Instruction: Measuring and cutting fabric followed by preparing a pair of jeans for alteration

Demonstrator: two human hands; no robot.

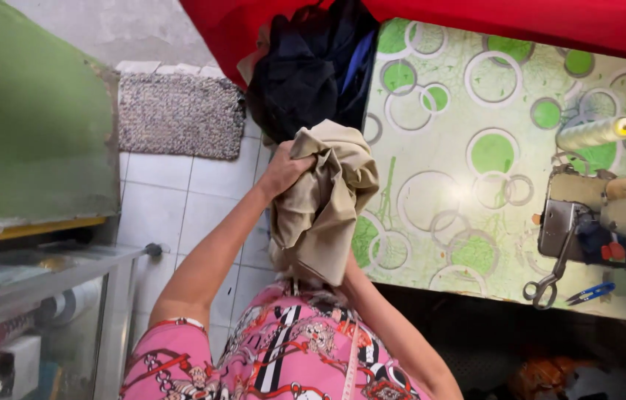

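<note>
From here I see my left hand point(283, 172) clenched on a bunch of tan cloth point(324, 204), gripping it near the top so the rest hangs in loose folds down toward the pink patterned dress point(283, 355). The right hand is buried under those folds; only its forearm shows at 5 o'clock of the cloth, so I cannot tell whether it grips or lies slack. Bunching the cloth this way keeps it off the floor and gathered at the table's point(476, 111) near-left edge.

The cloth looks like a matte, mid-weight weave, creasing softly rather than sharply. At 12 o'clock of it a dark pile of garments point(313, 67) slumps at the table's corner, under a red sheet point(550, 22) at the far edge. The table wears a glossy covering printed with green discs and white rings. At 3 o'clock stands a sewing machine point(609, 215), metal and cream, with a pale thread cone point(594, 133) above it, scissors point(546, 285) and blue snips point(590, 294) lying below. At 10 o'clock a knobbly grey mat point(179, 115) lies on white tiles.
</note>
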